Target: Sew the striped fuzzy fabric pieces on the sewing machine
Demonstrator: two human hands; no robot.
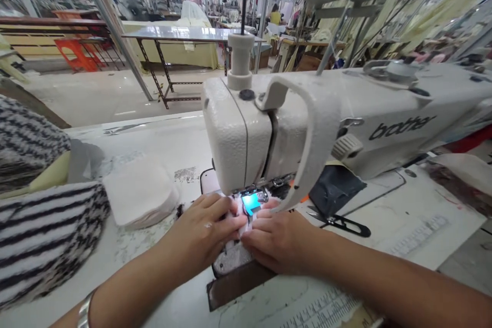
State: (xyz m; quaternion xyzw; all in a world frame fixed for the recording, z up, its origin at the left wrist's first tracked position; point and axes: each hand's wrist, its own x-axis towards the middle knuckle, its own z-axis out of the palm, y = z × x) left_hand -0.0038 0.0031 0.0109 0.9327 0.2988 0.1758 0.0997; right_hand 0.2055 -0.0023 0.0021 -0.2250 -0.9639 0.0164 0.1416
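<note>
A white sewing machine [230, 133] stands before me, its lamp throwing bluish light on the needle area. Under the presser foot lies a small piece of pale fabric [242, 218], mostly covered by my fingers. My left hand [209, 225] presses on it from the left, fingers together and curled near the foot. From the right, my right hand [279, 236] pinches the fabric's near edge with bent fingers. To the right of that hand, black thread snips [348, 224] rest on the table beside a dark folded piece [334, 187].
A stack of white fabric pieces [140, 189] sits left of the machine. Striped black-and-white fabric [49, 236] is heaped at the far left. A ruler scale [326, 307] is marked on the near tabletop. Behind stand a metal-legged table [184, 35] and orange stools [79, 54].
</note>
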